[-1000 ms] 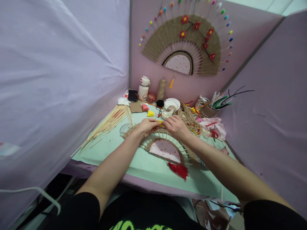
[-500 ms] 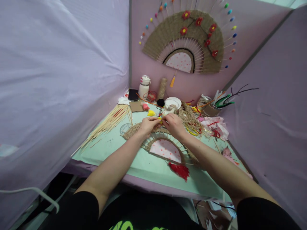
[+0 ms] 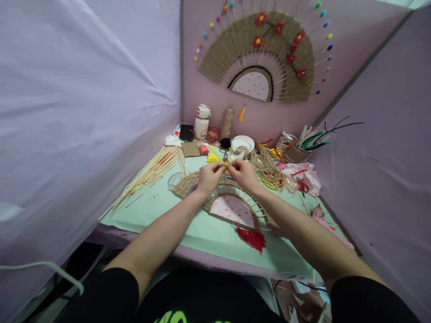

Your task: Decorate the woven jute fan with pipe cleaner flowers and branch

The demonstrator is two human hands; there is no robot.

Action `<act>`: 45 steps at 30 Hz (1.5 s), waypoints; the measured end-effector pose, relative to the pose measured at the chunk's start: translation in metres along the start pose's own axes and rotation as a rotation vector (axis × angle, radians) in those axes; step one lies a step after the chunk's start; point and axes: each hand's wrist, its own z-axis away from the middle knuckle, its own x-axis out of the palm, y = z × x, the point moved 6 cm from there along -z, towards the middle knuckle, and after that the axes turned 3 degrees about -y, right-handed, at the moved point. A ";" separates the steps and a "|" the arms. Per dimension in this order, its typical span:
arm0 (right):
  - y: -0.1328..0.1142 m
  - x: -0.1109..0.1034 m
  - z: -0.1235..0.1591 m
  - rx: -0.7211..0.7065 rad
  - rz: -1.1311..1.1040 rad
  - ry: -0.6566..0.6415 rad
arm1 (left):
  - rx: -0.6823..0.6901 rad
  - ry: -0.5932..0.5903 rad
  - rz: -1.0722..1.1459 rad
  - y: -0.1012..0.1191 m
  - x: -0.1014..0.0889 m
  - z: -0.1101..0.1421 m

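Observation:
Between my two hands is a yellow pipe cleaner (image 3: 215,153), its free end sticking up and away over the table. My left hand (image 3: 209,176) pinches it with thumb and forefinger. From the other side, the fingertips of my right hand (image 3: 243,174) close on its bent near end, a small yellow knob. Below my hands lies a woven twine fan (image 3: 185,185) with stick ribs and a pink dotted half-circle (image 3: 232,210); my forearms cover parts of it. A red tassel (image 3: 252,239) hangs from its lower edge.
Bamboo sticks (image 3: 148,172) lie at the left. A white bottle (image 3: 202,121), a twine roll (image 3: 227,123) and a white bowl (image 3: 243,142) stand at the back. Loose twine (image 3: 264,163) and a holder of stems (image 3: 296,152) are right. A larger fan (image 3: 235,47) hangs behind.
The yellow pipe cleaner, earlier mostly hidden in my fingers, now shows a straight length pointing away. My left hand has turned slightly more upright; both hands stay close together.

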 end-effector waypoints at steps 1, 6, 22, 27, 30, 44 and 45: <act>0.005 0.002 -0.002 0.113 -0.135 -0.046 | 0.047 -0.003 -0.057 0.004 -0.001 0.002; 0.013 0.026 0.000 0.602 -0.744 -0.449 | 0.197 -0.088 -0.154 0.019 0.000 0.007; -0.031 -0.004 0.016 -0.709 0.805 0.046 | -0.206 0.013 0.303 -0.020 0.006 -0.007; -0.034 0.000 0.017 -0.783 0.888 0.078 | -0.220 -0.012 0.328 -0.018 0.009 -0.004; -0.033 0.001 0.015 -0.696 0.795 0.090 | -0.170 0.001 0.307 -0.018 0.009 -0.005; 0.028 0.027 -0.006 0.562 -0.675 -0.307 | 0.063 0.034 -0.086 -0.005 -0.002 -0.003; 0.030 0.024 -0.007 0.537 -0.641 -0.272 | -0.012 0.041 -0.005 -0.011 -0.001 -0.005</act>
